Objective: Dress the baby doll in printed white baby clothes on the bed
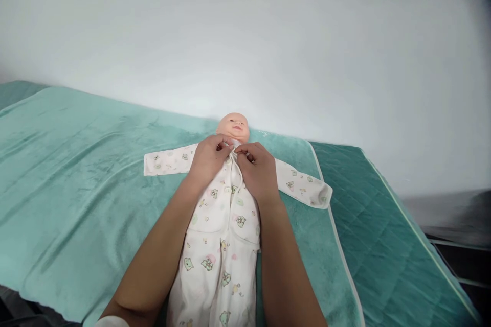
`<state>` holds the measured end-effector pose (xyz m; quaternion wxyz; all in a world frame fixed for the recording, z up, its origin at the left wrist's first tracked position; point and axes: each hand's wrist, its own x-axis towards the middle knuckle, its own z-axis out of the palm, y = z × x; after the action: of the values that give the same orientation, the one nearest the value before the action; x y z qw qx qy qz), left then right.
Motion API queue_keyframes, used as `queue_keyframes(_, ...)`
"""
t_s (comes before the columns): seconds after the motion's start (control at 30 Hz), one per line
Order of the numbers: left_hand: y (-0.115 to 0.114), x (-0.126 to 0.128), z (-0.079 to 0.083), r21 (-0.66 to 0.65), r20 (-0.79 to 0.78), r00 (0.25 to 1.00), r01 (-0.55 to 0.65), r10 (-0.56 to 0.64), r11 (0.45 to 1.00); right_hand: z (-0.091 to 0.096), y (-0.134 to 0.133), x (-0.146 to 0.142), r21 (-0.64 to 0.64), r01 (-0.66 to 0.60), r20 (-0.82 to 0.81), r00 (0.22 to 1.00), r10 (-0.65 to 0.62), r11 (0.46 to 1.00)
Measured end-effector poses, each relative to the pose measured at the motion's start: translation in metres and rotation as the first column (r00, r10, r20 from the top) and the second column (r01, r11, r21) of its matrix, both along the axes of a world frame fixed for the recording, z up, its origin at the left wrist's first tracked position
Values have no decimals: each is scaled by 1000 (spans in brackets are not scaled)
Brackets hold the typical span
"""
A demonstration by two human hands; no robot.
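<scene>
A baby doll (pixel 232 125) lies on its back, head toward the wall. It wears a white printed baby jacket (pixel 210 209) with both sleeves spread out, over matching trousers (pixel 210 281). At the doll's neck, my left hand (pixel 210 157) pinches a thin white tie string (pixel 232 152) between thumb and fingers. My right hand (pixel 258 166) is closed on the same string from the other side, close to the left fingertips. A loose end of the string hangs down the jacket front. The exact shape of the knot or loop is hidden by my fingers.
Beneath the doll is a light green blanket (pixel 95 173) with some creases. A darker green quilted mattress (pixel 387 225) shows at the right, its edge running down to the lower right. A white wall (pixel 245 51) stands behind the bed.
</scene>
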<state>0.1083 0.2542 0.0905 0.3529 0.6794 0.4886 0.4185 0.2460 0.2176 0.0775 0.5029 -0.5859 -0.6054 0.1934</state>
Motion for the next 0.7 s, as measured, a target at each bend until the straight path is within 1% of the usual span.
queue_keyframes(0.13, 1, 0, -2, 5, 1, 1000, 1, -1, 1000, 0, -1, 0, -14, 8, -14, 1000, -8, 1000)
queue_keyframes(0.3, 3, -1, -4, -12, 26, 999, 20, -20, 1000, 0, 1, 1, -32, -14, -50, 999, 12, 999)
queue_keyframes(0.43, 4, -2, -3, -3, 39, 999, 18, -18, 1000, -2, 2, 1, -48, 29, -99, 995, -33, 998)
queue_keyframes(0.53, 5, -2, -3, -24, 48, 999, 7, -6, 1000, -3, 2, -1, -43, 61, -145, 987, -66, 997)
queue_keyframes(0.7, 8, -2, -5, -22, 58, 998, 3, -2, 1000, -3, 2, -2, -38, 42, -151, 987, -48, 998)
